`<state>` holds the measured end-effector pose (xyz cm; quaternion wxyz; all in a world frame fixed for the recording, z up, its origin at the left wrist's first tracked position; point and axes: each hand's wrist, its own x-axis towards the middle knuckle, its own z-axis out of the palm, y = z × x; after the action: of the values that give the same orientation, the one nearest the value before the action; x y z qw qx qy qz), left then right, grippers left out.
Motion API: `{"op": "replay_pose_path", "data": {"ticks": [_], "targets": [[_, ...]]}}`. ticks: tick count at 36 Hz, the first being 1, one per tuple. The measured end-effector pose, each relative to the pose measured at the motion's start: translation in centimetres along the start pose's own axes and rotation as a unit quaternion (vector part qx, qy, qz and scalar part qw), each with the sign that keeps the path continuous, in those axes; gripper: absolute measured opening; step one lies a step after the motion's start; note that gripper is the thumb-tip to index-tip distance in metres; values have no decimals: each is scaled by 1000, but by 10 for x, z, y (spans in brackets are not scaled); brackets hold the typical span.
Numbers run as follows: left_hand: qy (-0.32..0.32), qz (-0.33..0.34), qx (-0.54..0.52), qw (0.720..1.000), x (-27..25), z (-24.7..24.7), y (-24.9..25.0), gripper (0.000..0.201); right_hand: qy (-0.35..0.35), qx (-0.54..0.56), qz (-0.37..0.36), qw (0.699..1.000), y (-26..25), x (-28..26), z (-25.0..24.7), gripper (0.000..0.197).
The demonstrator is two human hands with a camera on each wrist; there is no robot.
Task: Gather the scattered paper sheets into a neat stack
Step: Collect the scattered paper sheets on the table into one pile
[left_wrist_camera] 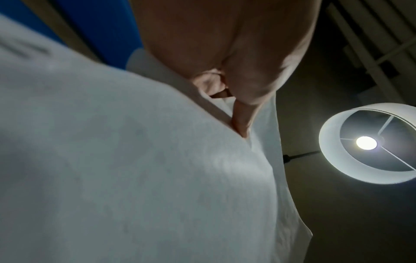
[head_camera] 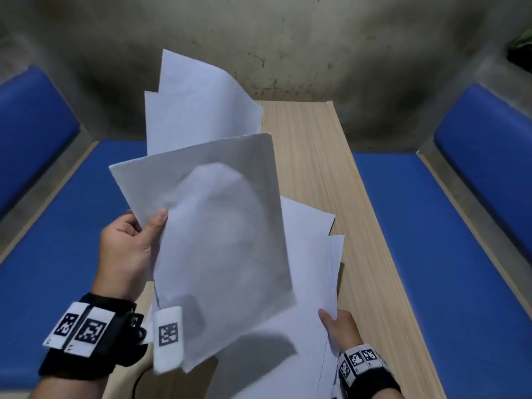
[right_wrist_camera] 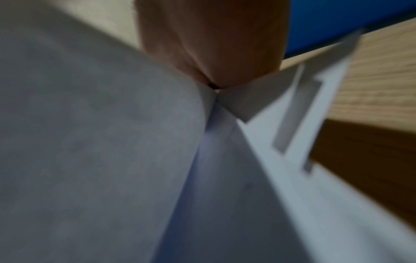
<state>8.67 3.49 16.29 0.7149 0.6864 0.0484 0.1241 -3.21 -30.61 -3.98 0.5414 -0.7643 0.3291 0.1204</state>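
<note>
Several white paper sheets are raised above a narrow wooden table [head_camera: 331,174]. My left hand [head_camera: 129,249] pinches the left edge of a bundle: a front sheet [head_camera: 218,240] tilted toward me and taller sheets [head_camera: 198,102] fanned out behind it. In the left wrist view the thumb [left_wrist_camera: 243,117] presses on the paper [left_wrist_camera: 135,169]. My right hand [head_camera: 339,326] grips the lower right corner of other sheets [head_camera: 311,249] that overlap unevenly. The right wrist view shows the hand [right_wrist_camera: 213,53] pinching paper corners [right_wrist_camera: 243,103], blurred.
Blue padded benches [head_camera: 449,254] run along both sides of the table, with blue backrests [head_camera: 489,145] against a stained grey wall [head_camera: 259,38]. A lit ceiling lamp [left_wrist_camera: 369,144] appears in the left wrist view. A green plant [head_camera: 521,44] shows at the far right.
</note>
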Motion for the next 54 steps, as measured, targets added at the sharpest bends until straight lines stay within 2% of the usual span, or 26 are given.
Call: {"op": "replay_pose_path", "data": {"ticks": [5,7,9,11,16,18,23,26,27,29,31,33,36,38,42,45,49,51,54], "targets": [[-36,-100,4,994,-16,15,-27,6,-4,-10,20,1000,2,1,1,20],[-40,-161,34,986,-24,14,-60,12,-2,-5,24,1000,3,1,2,23],[-45,-201,111,972,-35,12,-95,26,-2,-1,27,1000,5,2,3,22],[-51,-209,199,956,-49,13,-126,47,-3,3,30,1000,7,3,3,23],[-75,-209,384,896,-84,24,-166,57,-9,23,37,999,9,1,3,14],[-94,-232,417,874,-95,29,-174,56,-7,40,42,998,8,-2,4,16],[-114,-239,495,827,-108,39,-181,57,-12,119,94,988,0,-10,2,27],[-136,-237,524,807,-111,47,-184,57,-51,166,83,981,-1,-18,2,17],[-142,-236,531,801,-112,51,-185,56,-62,161,72,982,1,-19,4,19],[-157,-232,539,794,-113,59,-185,55,-74,128,55,988,7,-18,6,35],[-175,-224,549,786,-114,66,-185,59,-77,100,41,991,13,-18,6,40],[-170,-207,553,789,-112,68,-184,57,-72,100,42,992,17,-17,4,38],[-117,-164,549,811,-102,62,-187,41,-57,99,24,993,18,-18,-1,32],[-95,-145,550,817,-92,53,-191,34,-44,98,18,994,18,-18,-6,27],[-149,-176,545,806,-74,41,-199,56,-26,104,24,994,24,-11,-14,29],[-177,-179,536,806,-65,40,-198,57,-12,116,26,993,27,-8,-17,25],[-175,-228,470,835,-56,37,-198,45,3,133,22,991,25,-8,-20,18],[-165,-235,438,852,-54,34,-200,26,4,134,19,991,25,-8,-21,18],[-150,-230,401,874,-56,30,-201,13,10,142,25,989,27,-5,-22,16]]}}
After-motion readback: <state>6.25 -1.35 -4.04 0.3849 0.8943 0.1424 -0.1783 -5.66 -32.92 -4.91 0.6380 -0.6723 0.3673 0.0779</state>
